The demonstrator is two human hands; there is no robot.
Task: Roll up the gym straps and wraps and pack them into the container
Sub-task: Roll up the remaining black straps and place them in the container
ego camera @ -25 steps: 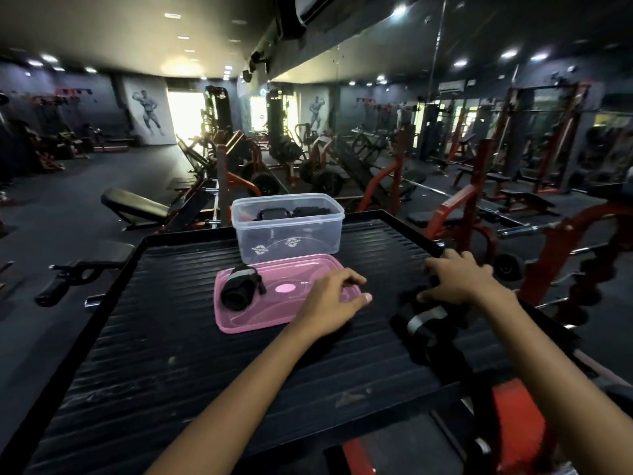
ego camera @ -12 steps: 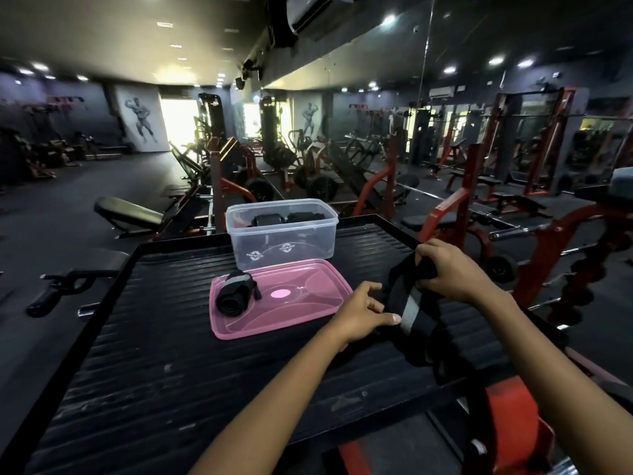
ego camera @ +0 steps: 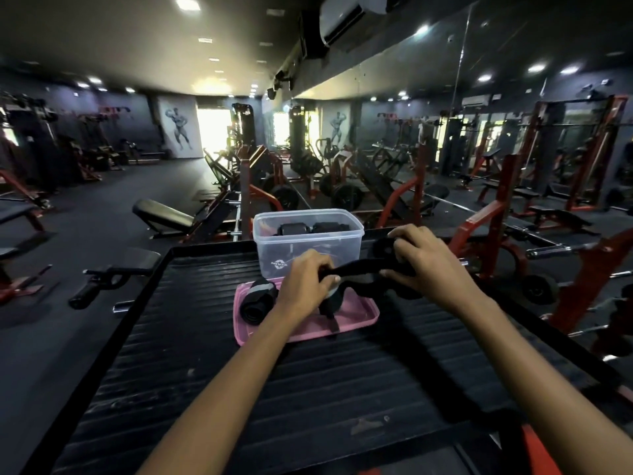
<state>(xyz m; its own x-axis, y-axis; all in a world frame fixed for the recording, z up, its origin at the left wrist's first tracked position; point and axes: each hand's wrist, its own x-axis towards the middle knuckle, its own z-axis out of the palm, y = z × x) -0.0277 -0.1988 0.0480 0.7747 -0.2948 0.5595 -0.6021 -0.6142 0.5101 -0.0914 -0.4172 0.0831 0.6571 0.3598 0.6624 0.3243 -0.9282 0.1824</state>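
A black wrap [ego camera: 363, 269] is stretched between my two hands, just above the pink lid [ego camera: 356, 315]. My left hand [ego camera: 306, 279] pinches its left end, and a loose tail hangs down onto the lid. My right hand [ego camera: 428, 260] grips the right end. A rolled black and grey wrap [ego camera: 257, 299] lies on the lid's left side. Behind the lid stands the clear plastic container [ego camera: 308, 243], with two rolled black wraps [ego camera: 308, 229] inside.
Everything sits on a black ribbed platform [ego camera: 274, 389] with a raised rim. Red and black gym machines [ego camera: 496, 214] and benches crowd the floor behind and to the right. A black handle [ego camera: 92, 289] juts out at the platform's left.
Both hands lifted the black wrap from the platform's right edge and carried it left, over the pink lid. It is now pulled out between them in front of the container.
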